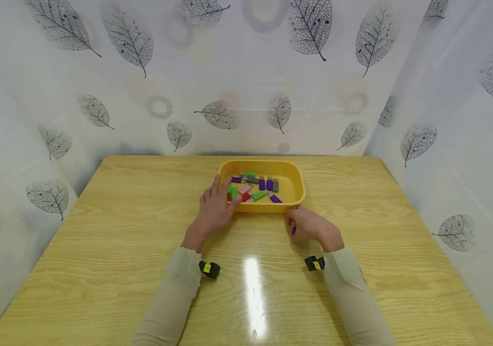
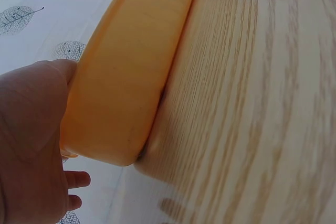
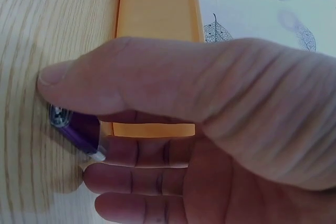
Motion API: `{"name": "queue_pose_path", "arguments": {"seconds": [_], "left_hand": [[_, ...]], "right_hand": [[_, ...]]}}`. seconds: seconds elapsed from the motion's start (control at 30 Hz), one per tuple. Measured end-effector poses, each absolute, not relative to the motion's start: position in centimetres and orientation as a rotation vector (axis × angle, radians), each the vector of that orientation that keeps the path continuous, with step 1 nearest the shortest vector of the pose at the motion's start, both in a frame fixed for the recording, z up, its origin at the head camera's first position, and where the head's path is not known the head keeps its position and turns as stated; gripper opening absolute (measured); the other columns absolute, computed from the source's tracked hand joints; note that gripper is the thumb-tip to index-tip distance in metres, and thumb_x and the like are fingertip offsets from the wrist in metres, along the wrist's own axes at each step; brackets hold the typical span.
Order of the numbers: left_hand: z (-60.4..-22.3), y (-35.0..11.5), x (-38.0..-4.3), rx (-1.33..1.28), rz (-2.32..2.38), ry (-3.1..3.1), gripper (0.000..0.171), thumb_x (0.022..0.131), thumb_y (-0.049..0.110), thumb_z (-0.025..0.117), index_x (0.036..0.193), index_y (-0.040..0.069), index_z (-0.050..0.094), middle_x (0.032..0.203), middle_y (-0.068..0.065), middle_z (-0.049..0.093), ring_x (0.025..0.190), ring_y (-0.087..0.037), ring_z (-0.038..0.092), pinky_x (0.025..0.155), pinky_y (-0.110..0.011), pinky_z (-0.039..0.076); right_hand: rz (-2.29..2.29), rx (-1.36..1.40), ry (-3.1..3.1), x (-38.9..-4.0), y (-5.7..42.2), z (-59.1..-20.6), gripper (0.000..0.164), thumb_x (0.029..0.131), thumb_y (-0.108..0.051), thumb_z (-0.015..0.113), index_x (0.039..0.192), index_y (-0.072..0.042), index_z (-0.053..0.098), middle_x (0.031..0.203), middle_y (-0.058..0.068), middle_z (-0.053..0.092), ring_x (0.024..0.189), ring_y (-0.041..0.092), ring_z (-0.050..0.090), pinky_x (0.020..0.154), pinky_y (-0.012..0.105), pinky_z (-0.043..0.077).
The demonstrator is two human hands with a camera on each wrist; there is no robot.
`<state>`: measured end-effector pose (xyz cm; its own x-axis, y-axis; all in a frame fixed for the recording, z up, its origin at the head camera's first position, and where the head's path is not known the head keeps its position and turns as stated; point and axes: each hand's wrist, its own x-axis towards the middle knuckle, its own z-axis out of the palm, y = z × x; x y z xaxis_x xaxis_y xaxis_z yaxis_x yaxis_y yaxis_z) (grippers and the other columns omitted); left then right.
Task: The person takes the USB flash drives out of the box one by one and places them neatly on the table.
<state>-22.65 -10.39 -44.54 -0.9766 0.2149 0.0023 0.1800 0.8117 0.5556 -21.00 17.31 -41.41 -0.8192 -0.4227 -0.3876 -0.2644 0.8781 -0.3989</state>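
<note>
A yellow plastic bin (image 1: 298, 191) holds several USB flash drives, among them a green one (image 1: 259, 195), a pink one (image 1: 245, 189) and a grey one (image 1: 275, 185). My left hand (image 1: 213, 207) rests on the bin's left end, its fingers fairly straight. In the left wrist view the thumb (image 2: 65, 68) lies at the bin's rim, and two fingertips show past the bin's end. Just in front of the bin's right corner, my right hand (image 1: 309, 225) pinches a purple USB flash drive (image 3: 81, 132) between thumb and fingers, low over the tabletop. The thumb partly covers the drive.
The bin stands near the back of a light wooden table (image 1: 142, 206). A white curtain with a leaf print (image 1: 246, 72) hangs behind the table and along its sides. Small black wrist cameras (image 1: 210, 269) are worn at both wrists.
</note>
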Motion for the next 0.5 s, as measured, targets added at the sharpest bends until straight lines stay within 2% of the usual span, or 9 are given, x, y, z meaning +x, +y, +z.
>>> {"name": "queue_pose_path", "arguments": {"seconds": [0.5], "left_hand": [[-44.6, -10.32, -22.59, 0.314, 0.897, 2.935, 0.071, 0.104, 0.05, 0.038, 0.159, 0.016, 0.012, 0.165, -0.016, -0.006, 0.144, -0.048, 0.013, 0.115, -0.064, 0.009]], "right_hand": [[-0.474, -0.506, 2.575, -20.94, 17.5, -41.33, 0.04, 0.074, -0.006, 0.079, 0.11, -0.006, 0.061, 0.099, 0.008, 0.053, 0.088, 0.023, 0.048, 0.077, 0.036, 0.046]]}}
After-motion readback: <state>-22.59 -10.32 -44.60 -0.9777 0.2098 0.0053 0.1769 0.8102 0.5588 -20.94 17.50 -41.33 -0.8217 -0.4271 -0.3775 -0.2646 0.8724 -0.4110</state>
